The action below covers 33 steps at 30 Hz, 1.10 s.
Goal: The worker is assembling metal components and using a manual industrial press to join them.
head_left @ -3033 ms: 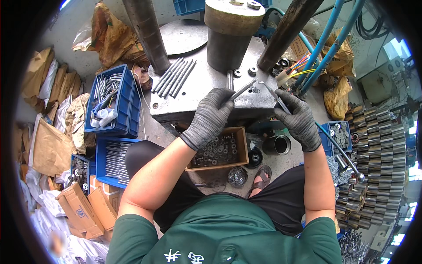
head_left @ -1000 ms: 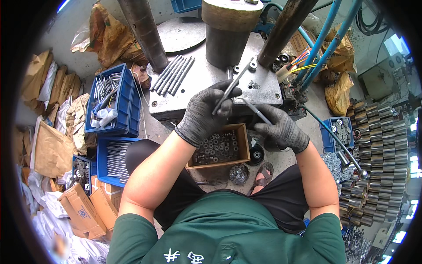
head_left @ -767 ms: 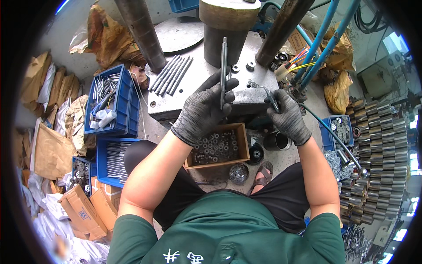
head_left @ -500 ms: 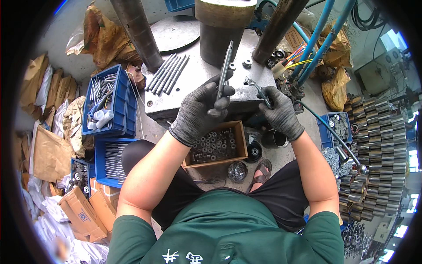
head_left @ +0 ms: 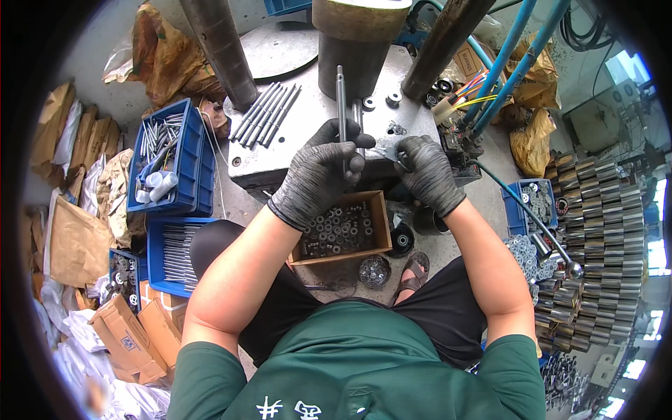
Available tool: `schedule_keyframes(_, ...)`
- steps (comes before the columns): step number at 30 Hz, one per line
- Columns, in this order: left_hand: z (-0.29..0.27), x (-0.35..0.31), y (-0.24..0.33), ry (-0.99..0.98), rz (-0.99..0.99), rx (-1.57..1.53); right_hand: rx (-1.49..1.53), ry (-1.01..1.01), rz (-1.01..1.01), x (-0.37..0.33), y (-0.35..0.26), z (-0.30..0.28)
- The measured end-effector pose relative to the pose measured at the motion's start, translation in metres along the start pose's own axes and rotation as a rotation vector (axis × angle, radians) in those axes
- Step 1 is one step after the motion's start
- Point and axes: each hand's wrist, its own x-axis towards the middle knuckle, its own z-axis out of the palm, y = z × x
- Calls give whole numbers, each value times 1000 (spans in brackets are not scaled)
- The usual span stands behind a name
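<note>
Seen from above, a person in a green shirt sits at a metal machine table (head_left: pixel 297 154), wearing dark grey knitted gloves. Just above the middle of the frame, the left hand (head_left: pixel 315 175) has its fingers closed around the lower part of a metal rod (head_left: pixel 341 105). The rod stands nearly upright in the picture, its free end pointing toward the upper edge. It is slender, round and silver-grey, with a smooth surface that catches a bright streak along its length; near the top it steps down to a narrower tip.

To the right of centre, the right hand (head_left: pixel 428 175) has its fingers curled together on a slim metal tool (head_left: pixel 401 165), mostly hidden by the glove.

In the upper left part of the table, similar rods (head_left: pixel 266 115) lie side by side on a slant. Two small rings, one pale (head_left: pixel 368 103) and one dark (head_left: pixel 393 100), sit above and between the hands. Below the hands, an open wooden box (head_left: pixel 343 258) holds many small ring-shaped parts.
</note>
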Motion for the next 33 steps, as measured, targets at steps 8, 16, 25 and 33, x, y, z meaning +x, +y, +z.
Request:
schedule_keyframes(8, -7, 3, -3, 58, 60, 301, 48, -11, 56, 8, -4, 6)
schedule_keyframes(16, 9, 1, -24, 188, 77, 642, 1217, 18, 504, 0, -51, -17)
schedule_keyframes(25, 13, 2, -31, 148, 61, 647, 1384, 31, 606, 0, -60, -25)
schedule_keyframes(33, 18, -3, -33, 144, 10, 661, 1000, 8, 623, 4, -63, -26)
